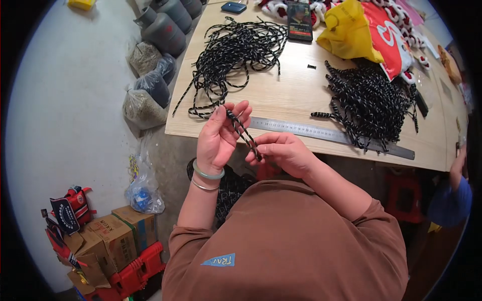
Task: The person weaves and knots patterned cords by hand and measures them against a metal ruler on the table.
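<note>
Between my two hands a short doubled black cord with light flecks (243, 131) runs at a slant, just in front of the table's near edge. My left hand (223, 131), with two bangles at the wrist, pinches its knotted upper end between thumb and fingers. At the lower end, my right hand (282, 150) grips the cord with thumb and forefinger. A loose heap of long black cords (233, 52) lies on the table beyond my left hand. To the right is a dense pile of short knotted black cords (369, 103).
A steel ruler (301, 129) lies along the near edge of the wooden table (281, 95). Farther back are a phone (299, 22), a yellow and red plastic bag (346, 30) and a small black piece (312, 66). Gas cylinders (163, 32) stand left; another person's arm (458, 163) shows at right.
</note>
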Available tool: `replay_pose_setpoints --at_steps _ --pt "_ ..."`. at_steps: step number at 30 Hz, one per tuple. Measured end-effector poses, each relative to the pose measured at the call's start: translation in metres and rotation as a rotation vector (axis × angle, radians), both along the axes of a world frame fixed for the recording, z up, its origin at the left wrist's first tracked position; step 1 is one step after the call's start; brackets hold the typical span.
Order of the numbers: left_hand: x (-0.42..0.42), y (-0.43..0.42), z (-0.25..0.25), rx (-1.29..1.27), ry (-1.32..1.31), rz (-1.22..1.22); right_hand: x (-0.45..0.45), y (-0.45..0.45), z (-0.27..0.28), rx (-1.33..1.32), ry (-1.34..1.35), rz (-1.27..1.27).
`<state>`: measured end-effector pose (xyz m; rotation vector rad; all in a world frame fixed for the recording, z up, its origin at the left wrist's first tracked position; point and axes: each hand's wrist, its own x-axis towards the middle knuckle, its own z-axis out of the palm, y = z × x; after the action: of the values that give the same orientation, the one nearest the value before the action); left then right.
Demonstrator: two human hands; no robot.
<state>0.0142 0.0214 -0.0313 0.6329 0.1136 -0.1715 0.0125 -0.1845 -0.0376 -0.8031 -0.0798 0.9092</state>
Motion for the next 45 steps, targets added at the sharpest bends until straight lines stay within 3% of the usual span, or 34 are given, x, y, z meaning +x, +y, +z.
replay_pose_setpoints --at_steps 9,12,18,22,29,32,38,45 --pt "-0.007 -0.004 -0.007 -0.003 -0.072 -0.042 -0.004 -0.005 -0.003 -0.221 -0.273 0.068" --pt "-0.008 -0.004 -0.008 0.015 -0.082 -0.066 -0.001 -0.010 0.007 -0.415 -0.393 0.144" --pt "-0.008 0.003 -0.005 0.021 -0.087 -0.056 0.006 -0.024 -0.005 -0.072 -0.192 0.058" --pt "-0.008 0.004 -0.004 0.028 -0.086 -0.048 0.008 -0.026 -0.005 0.024 0.006 0.053" --pt "-0.006 0.003 -0.007 0.024 -0.092 -0.031 0.007 -0.023 0.001 -0.040 0.012 0.033" --pt "-0.006 0.001 -0.006 0.042 -0.095 -0.017 0.006 -0.022 -0.006 -0.120 -0.181 0.047" --pt "-0.008 -0.001 -0.014 0.107 -0.034 0.010 0.000 -0.019 -0.003 -0.170 -0.203 0.079" --pt "-0.008 -0.016 -0.013 0.003 0.013 0.020 -0.001 -0.010 -0.011 -0.218 -0.233 0.189"
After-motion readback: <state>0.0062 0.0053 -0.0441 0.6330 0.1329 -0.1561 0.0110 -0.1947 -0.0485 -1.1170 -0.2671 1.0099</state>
